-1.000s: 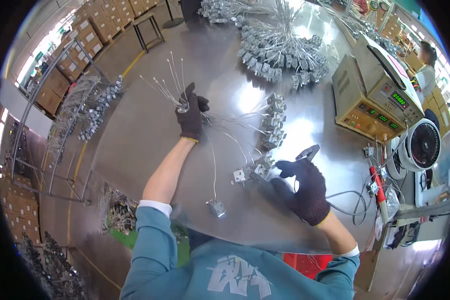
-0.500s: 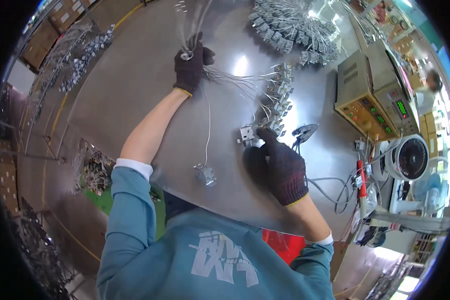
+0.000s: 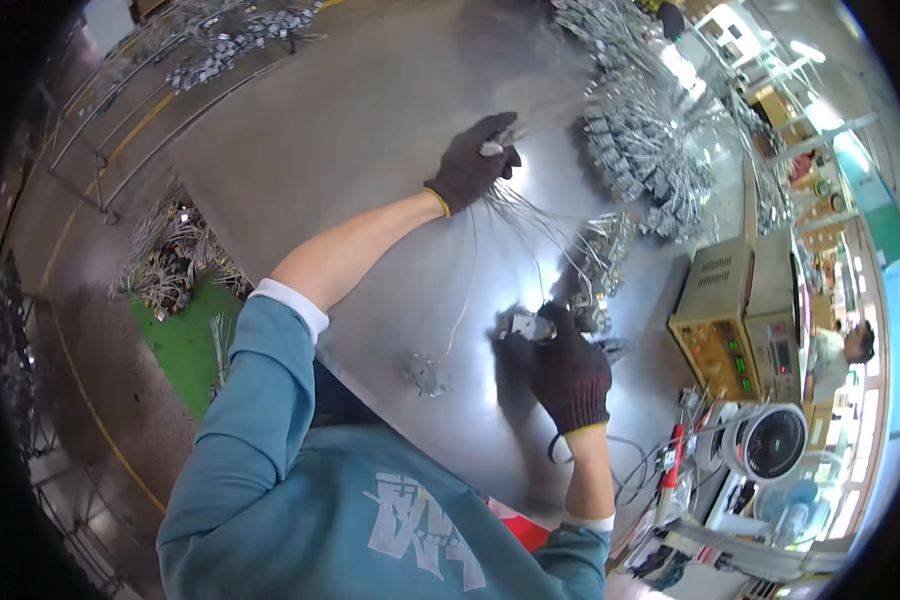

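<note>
My left hand, in a dark knit glove with a yellow cuff, is closed round a bundle of thin pale wires. The wires run down to a row of small silvery metal parts on the grey metal table. My right hand, gloved alike, grips a small boxy metal part at the near end of that row; its fingertips are partly hidden. Nearer me, another wired metal part lies apart on a single long wire. Dark-handled pliers lie partly behind my right hand.
A large heap of wired metal parts covers the table's far right. To the right stand a metering instrument with green digits, a small round fan and a red-handled tool. A rack of similar parts stands far left.
The view has swung round. My left hand has moved right, toward the row, with the wires still in it. My right hand has closed on the near metal part.
</note>
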